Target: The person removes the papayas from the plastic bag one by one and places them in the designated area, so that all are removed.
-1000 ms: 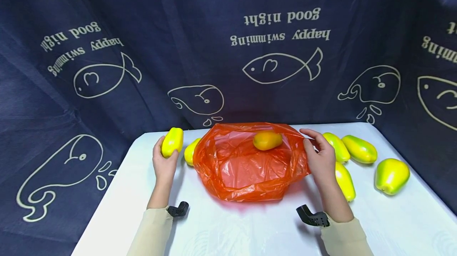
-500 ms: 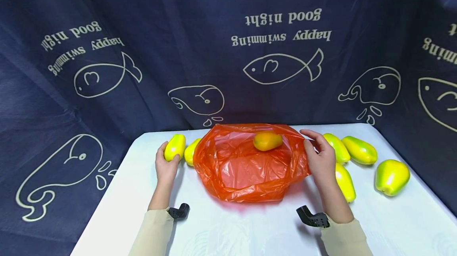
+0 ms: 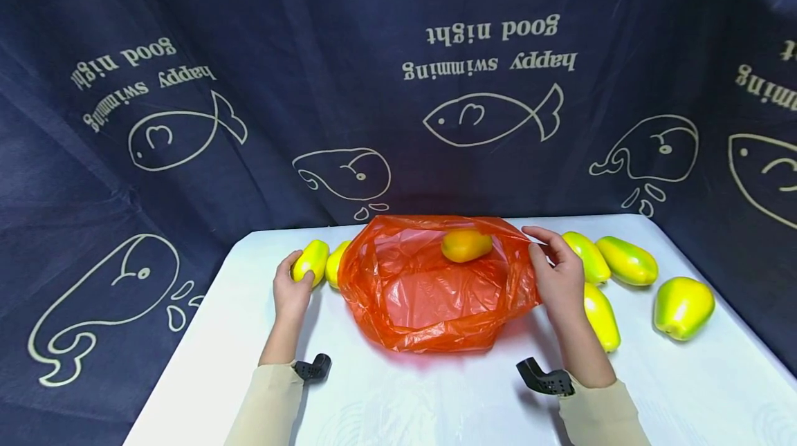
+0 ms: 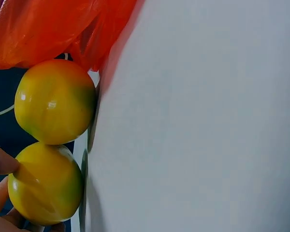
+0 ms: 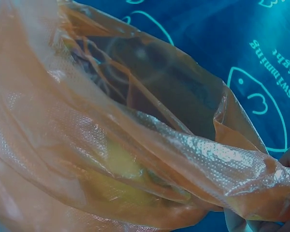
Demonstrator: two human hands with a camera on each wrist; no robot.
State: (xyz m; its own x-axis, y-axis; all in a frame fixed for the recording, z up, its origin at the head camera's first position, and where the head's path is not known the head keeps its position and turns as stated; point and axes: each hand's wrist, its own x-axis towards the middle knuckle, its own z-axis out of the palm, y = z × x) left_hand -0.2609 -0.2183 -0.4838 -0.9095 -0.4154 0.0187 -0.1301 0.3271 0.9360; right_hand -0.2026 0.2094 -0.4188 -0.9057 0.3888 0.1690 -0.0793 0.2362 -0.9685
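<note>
A yellow-green papaya (image 3: 310, 261) is held in my left hand (image 3: 291, 294), thumb on one side and fingers round the other. In the left wrist view this papaya (image 4: 47, 186) touches a second papaya (image 4: 55, 104), which lies against the red plastic bag (image 4: 48, 34). At the middle of the table the bag (image 3: 436, 335) stands with its mouth wide apart, and one papaya (image 3: 465, 245) shows inside it. My right hand (image 3: 559, 280) pinches the right edge of the bag's mouth. The right wrist view shows the bag's rim (image 5: 222, 164) drawn toward the fingers.
Several papayas lie on the right side of the table, among them one papaya (image 3: 683, 308) near the right edge and another papaya (image 3: 627, 261) behind it. The white table (image 3: 398, 404) backs onto a dark blue curtain (image 3: 373, 52) with fish drawings.
The left hand has lowered its papaya from above the table and brought it slightly right, up against the papaya beside the bag. The right hand and the bag have stayed in place.
</note>
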